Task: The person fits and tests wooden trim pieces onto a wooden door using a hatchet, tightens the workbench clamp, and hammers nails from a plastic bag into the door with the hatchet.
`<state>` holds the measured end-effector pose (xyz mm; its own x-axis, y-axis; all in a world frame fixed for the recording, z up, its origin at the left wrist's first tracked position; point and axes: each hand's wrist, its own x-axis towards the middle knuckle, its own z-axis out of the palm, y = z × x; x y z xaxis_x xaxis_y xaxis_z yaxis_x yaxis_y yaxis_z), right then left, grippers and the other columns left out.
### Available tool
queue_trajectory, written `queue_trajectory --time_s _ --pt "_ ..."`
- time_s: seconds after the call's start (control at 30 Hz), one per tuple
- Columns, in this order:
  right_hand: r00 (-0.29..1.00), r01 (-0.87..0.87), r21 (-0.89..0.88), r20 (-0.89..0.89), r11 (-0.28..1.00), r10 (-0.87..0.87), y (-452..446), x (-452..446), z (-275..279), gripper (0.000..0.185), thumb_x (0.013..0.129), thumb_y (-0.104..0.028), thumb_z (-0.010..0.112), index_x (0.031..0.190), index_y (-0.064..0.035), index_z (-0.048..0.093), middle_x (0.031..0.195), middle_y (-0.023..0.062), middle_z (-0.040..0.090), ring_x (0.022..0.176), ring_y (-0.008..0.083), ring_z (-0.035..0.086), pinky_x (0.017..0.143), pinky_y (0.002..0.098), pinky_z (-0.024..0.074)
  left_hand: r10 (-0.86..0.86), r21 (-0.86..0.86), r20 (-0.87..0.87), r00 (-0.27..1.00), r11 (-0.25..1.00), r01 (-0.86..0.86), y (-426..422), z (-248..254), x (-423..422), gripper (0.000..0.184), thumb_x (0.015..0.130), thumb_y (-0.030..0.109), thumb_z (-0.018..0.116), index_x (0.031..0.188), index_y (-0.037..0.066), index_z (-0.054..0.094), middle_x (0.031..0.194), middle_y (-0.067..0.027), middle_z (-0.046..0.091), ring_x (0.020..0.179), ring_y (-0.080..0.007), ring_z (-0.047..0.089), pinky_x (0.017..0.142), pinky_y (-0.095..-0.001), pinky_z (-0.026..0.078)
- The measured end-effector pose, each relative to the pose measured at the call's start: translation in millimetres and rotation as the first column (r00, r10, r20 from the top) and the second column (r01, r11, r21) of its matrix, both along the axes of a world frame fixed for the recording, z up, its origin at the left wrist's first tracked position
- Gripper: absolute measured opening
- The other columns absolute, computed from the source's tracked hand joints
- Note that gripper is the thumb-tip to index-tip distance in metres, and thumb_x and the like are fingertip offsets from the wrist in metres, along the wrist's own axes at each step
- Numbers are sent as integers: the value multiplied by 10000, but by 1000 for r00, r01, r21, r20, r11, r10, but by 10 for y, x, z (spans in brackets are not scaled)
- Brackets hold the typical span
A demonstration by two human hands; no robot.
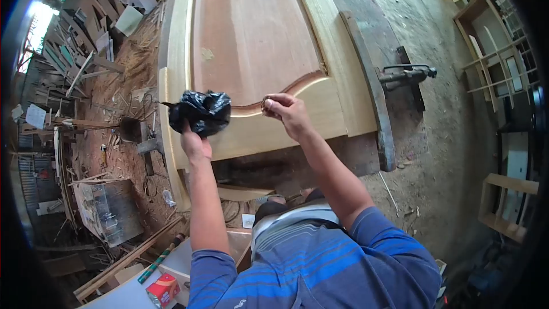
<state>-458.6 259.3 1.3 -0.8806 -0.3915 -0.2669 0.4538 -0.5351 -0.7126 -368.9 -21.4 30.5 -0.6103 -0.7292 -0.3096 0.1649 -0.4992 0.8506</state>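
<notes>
A wooden door panel (257, 34) with a curved lower moulding lies flat in front of me. My left hand (195, 143) holds up a black plastic bag (201, 111) from below, over the panel's lower left corner. What the bag contains is hidden. To the right, my right hand (286, 113) hovers by the curved moulding (306, 83), its fingers pinched on a small dark brown piece. The kind of piece is too small to make out.
A clamp (406, 75) juts out at the workbench's right side, beside a wooden bar (366, 86). Wood offcuts (86, 28) pile up on the left. Wooden frames (503, 51) stand at the right. A red box (163, 290) lies at lower left.
</notes>
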Motion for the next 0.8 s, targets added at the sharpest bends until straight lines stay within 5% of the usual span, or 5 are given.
queue_trajectory --time_s 0.13,0.27,0.53,0.67,0.8 --pt "987 64 322 -162 945 -11 204 -113 -234 227 1023 -129 780 1174 40 770 990 88 791 890 140 755 823 297 648 -28 13 -98 995 1000 29 -11 138 -416 520 1161 394 529 1528 27 566 1493 -112 644 1336 -265 624 1190 -456 486" --pt "773 370 698 -597 614 213 316 -123 -265 266 929 -99 796 1185 -27 790 1049 160 809 978 280 789 883 391 631 -109 -66 -62 992 992 105 -74 76 -816 501 1120 331 633 1473 -24 612 1471 -104 658 1306 -235 635 1154 -395 486" --pt "780 321 759 -551 566 297 369 -110 -50 274 966 -95 730 1238 -78 756 1013 234 780 983 454 749 865 529 588 -264 -461 235 935 817 347 399 29 -32 463 1056 163 717 1454 -32 586 1377 -94 663 1266 -178 616 1124 -363 459" --pt "777 375 811 -539 449 325 267 -173 72 169 1017 -194 713 1161 -114 748 894 191 775 892 438 750 792 557 568 -119 -300 322 939 928 220 916 -125 649 485 1031 162 732 1452 -13 567 1423 -100 603 1330 -193 572 1167 -363 430" --pt "707 440 826 -560 351 431 230 -238 63 150 1029 -237 700 1122 -130 748 875 169 773 858 410 751 754 544 563 -376 -170 359 854 873 457 1094 -203 995 333 1074 136 684 1380 12 640 1292 -64 675 1155 -133 644 1065 -319 526"
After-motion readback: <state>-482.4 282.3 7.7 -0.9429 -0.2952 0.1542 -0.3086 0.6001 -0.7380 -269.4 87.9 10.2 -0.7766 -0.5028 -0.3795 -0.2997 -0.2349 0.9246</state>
